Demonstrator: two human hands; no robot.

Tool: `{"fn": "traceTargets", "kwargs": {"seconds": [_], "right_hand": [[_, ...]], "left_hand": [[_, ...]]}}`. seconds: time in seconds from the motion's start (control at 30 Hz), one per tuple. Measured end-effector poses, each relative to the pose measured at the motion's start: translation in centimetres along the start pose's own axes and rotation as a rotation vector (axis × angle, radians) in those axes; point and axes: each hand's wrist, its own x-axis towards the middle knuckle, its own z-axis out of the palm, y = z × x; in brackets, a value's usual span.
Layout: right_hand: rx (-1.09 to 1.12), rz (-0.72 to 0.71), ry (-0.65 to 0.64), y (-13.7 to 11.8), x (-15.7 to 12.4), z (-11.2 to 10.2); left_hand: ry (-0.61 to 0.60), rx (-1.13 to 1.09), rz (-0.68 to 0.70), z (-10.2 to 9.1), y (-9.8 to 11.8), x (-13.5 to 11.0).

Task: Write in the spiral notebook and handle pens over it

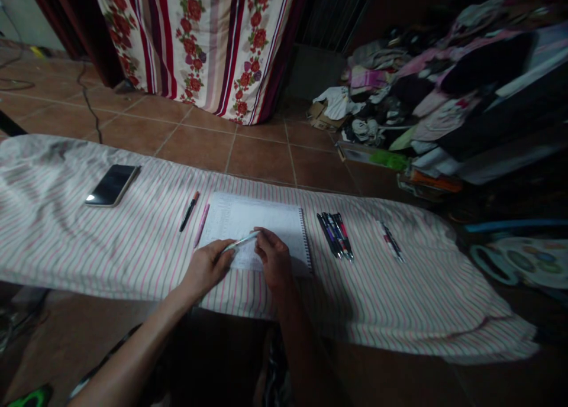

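Observation:
A slim, light-coloured pen (242, 240) is held level between my two hands, above an open spiral notebook (261, 215) with writing on its page. My left hand (209, 264) is closed round the pen's left end. The fingers of my right hand (274, 258) pinch its right end. Left of the notebook lie a pink pen (202, 225) and a dark pen with an orange end (189, 212). Several pens (336, 235) lie bunched to the right of the spiral binding.
A striped cloth (146, 235) covers the long narrow surface. A phone (112, 185) lies at its left, and more pens (390, 241) lie further right. Beyond are a floral curtain (190, 46), a tiled floor (199, 144) and a heap of clothes (399, 81).

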Motion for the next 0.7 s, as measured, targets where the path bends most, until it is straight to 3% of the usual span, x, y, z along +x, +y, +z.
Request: {"fn": "traceTargets", "kwargs": {"seconds": [0.23,0.47,0.7], "right_hand": [[0.005,0.061,0.033,0.2,0.0,0.1],[-0.049,0.034,0.032,0.5,0.0,0.0],[-0.071,-0.057,0.032,0.7,0.3,-0.2]], "left_hand": [[-0.008,0.371,0.158,0.4,0.2,-0.7],[0.098,0.518,0.234,1.1,0.1,-1.1],[0.064,0.457,0.187,1.6,0.6,-1.5]]}}
